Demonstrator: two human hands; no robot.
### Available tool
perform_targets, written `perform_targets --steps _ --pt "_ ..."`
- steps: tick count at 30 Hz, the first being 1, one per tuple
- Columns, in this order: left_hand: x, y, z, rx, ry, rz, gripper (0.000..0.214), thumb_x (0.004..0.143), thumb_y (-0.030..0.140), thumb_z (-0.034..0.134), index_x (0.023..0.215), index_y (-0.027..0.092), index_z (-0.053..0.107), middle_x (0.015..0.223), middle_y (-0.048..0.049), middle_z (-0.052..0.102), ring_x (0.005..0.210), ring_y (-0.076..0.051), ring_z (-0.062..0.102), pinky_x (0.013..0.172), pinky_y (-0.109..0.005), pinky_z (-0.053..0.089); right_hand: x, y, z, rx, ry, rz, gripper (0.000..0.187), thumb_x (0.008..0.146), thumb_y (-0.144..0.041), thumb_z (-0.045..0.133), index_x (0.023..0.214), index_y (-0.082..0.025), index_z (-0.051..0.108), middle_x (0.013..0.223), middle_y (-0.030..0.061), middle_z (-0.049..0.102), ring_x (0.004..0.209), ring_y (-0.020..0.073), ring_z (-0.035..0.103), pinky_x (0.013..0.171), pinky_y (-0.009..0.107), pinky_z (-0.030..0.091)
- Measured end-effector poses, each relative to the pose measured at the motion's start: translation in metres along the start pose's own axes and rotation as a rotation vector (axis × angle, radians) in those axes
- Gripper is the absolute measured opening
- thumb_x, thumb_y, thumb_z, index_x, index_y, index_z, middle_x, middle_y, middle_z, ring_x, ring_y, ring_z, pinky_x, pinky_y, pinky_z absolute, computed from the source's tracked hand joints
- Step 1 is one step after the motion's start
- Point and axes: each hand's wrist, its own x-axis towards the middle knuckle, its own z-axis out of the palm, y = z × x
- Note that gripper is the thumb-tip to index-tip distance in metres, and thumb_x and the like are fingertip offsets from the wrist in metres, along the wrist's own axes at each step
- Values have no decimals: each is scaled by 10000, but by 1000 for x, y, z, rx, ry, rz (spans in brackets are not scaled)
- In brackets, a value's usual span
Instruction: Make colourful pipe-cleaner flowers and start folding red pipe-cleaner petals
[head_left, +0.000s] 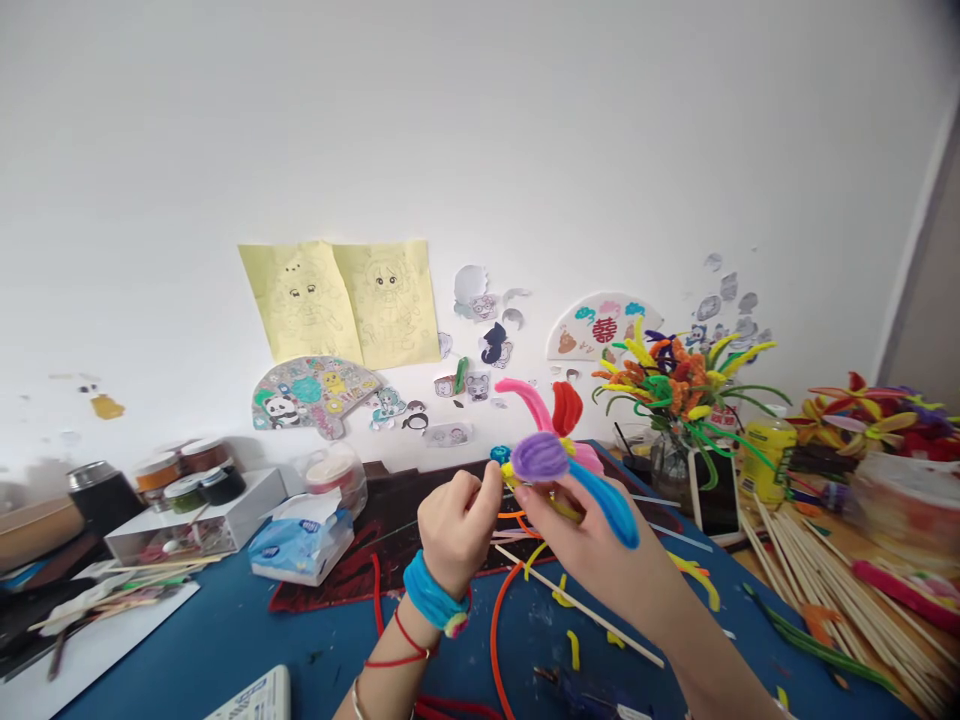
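Observation:
Between my hands is a pipe-cleaner flower (541,457) with purple, blue, pink and red petals and yellow bits at the middle. My right hand (600,545) is closed round it from the right, and the blue petal hangs over the back of that hand. My left hand (459,520) is curled just left of the flower, its thumb close to the yellow part. Whatever sits in those left fingers is hidden. An orange pipe cleaner (498,630) curves on the blue table below, near a thin wooden stick (581,605) and yellow pipe-cleaner pieces (574,650).
At right stand a vase of pipe-cleaner flowers (667,375), a phone (715,495), a yellow bottle (766,460) and many wooden sticks (832,590). On the left are a tissue pack (300,540), a white box (195,520) with jars and a black flask (101,500). A dark tool (585,695) lies in front.

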Motion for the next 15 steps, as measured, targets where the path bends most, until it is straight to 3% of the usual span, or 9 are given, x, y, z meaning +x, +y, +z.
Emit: perform_targets --steps 4,7,12,15 --pt "2 2 -3 -12 16 -6 273 806 83 519 1066 152 567 548 3 488 472 -114 415 481 -251 252 -6 -5 0 -41 -89 15 158 840 -251 523 896 -257 670 873 32 709 811 226 657 714 337 529" --pt "4 4 -5 -33 11 -44 193 820 121 515 988 153 605 519 11 465 455 -116 426 474 -248 267 -7 -5 1 -135 -99 -13 177 863 -272 495 852 -238 668 831 41 707 798 235 647 684 339 515" --pt "3 6 -2 -129 -5 -255 165 868 147 450 940 160 598 620 -14 577 527 -115 537 506 -216 348 -4 0 9 -185 -37 -42 188 860 -247 496 838 -216 681 701 42 679 657 199 628 596 287 477" --pt "4 9 -1 -234 -11 -431 126 865 174 464 821 170 582 578 16 546 496 -103 507 498 -208 346 -1 6 14 -183 -31 -66 188 859 -231 498 822 -214 682 585 8 630 515 152 559 503 248 409"
